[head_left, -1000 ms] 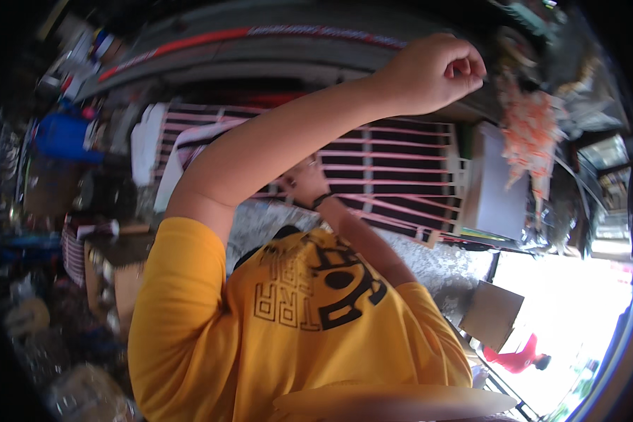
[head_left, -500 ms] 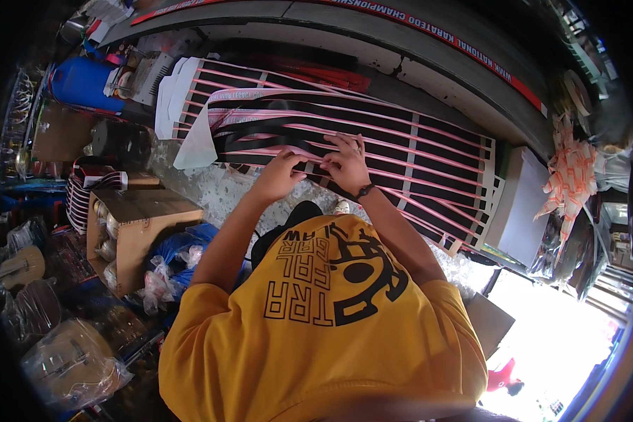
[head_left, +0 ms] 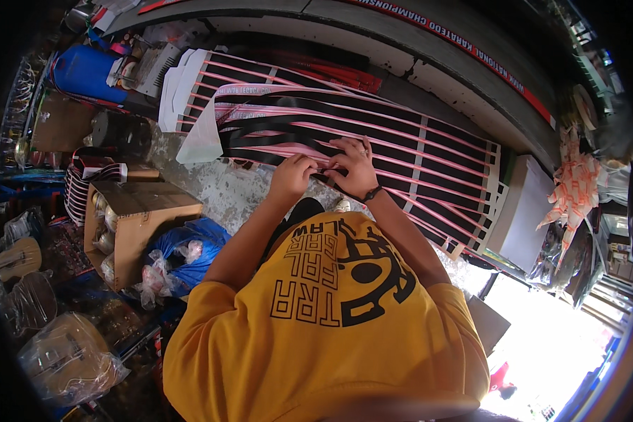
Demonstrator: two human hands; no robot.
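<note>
A long black sheet (head_left: 429, 151) crossed by pink strips lies slanted on a concrete ledge in front of me. Several loose pink and black strips (head_left: 260, 126) curl off its left end, beside a white flap (head_left: 200, 137). My left hand (head_left: 292, 177) is closed on a pink strip at the sheet's near edge. My right hand (head_left: 355, 165), with a ring and a dark wristband, touches it on the right and pinches the same strip, fingers spread over the sheet. My yellow printed shirt fills the lower middle.
An open cardboard box (head_left: 137, 218) with jars stands at the left, a blue plastic bag (head_left: 183, 253) beside it. A blue barrel (head_left: 84, 70) is at the far left, a white board (head_left: 527, 211) and orange-white ribbons (head_left: 577, 183) at the right. Plastic-wrapped small guitars (head_left: 67, 359) lie lower left.
A second ago my right arm was raised high overhead. It has come down, and both hands now work together on the pink strips, where they have stayed for half a second.
</note>
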